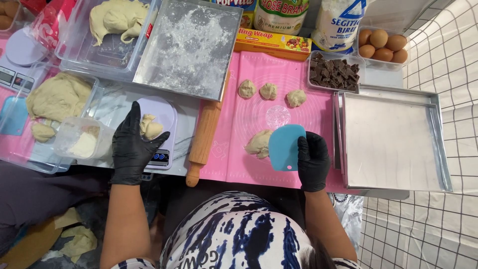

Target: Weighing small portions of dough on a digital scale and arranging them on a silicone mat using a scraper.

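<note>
My left hand (132,144), in a black glove, rests on a small lilac kitchen scale (167,117) and its fingers touch a lump of pale dough (151,127) lying on the scale's plate. My right hand (312,160), also gloved in black, holds a light blue plastic dough scraper (286,145) upright against a bigger piece of dough (259,143) on the pink silicone mat (234,164). Three small dough portions (269,91) lie in a row further back on the mat.
A wooden rolling pin (204,139) lies between scale and mat. A steel baking tray (393,142) sits to the right, a floured tray (191,47) behind. Tubs of dough (59,97), a flour cup (83,144), chopped chocolate (333,72) and eggs (382,45) ring the area.
</note>
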